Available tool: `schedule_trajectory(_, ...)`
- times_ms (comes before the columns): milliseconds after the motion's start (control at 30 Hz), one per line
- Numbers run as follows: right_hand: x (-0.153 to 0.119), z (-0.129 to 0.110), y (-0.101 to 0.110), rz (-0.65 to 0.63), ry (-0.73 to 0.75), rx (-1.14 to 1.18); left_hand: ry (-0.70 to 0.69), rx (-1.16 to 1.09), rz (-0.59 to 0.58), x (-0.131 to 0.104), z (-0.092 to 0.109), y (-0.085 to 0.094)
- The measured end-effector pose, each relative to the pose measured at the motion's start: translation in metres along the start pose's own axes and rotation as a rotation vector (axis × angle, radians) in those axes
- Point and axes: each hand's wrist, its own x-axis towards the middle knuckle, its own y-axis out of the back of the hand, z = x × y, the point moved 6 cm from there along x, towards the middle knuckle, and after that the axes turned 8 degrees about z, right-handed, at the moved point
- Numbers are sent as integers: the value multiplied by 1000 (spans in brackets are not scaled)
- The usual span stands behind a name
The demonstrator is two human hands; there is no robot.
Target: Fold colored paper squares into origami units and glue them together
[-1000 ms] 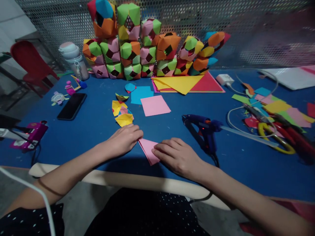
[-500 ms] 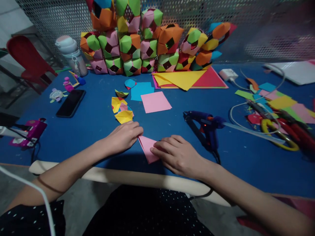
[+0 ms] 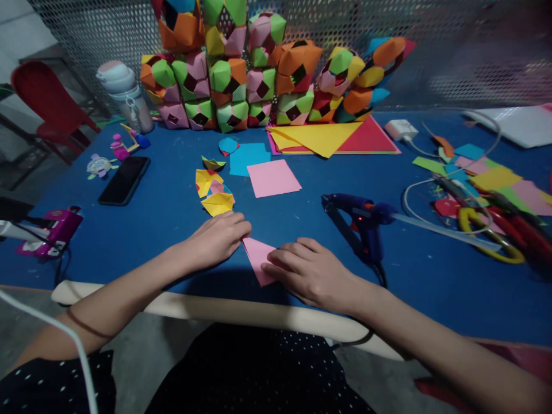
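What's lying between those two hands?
Folded pink paper, in the head view: left hand at its upper corner, right hand over its right side.

The light is dim and cool, its source out of view. Dark shadow pools on the table [image 3: 172,213] just near of the folded pink paper [image 3: 257,261], which looks fairly sharp; the far-right mesh [image 3: 457,57] blurs, and wide-angle distortion stretches the edges.

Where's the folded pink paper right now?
In the head view, the folded pink paper lies just below centre on the blue table, between the left hand and the right hand, both touching it.
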Motion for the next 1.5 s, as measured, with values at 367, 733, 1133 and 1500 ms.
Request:
schedule_trajectory(367,-2,0,0,-61,58,37,76,39,65,-2,-13,12)
schedule_trajectory(733,-1,1,0,-84,66,34,-167,-30,25,-2,29,-10)
schedule_trajectory(1133,0,2,-1,-116,55,37,-90,-71,92,-3,20,6)
schedule_trajectory(1500,-26,3,13,-127,-64,114,-211,91,-61,-7,39,-12)
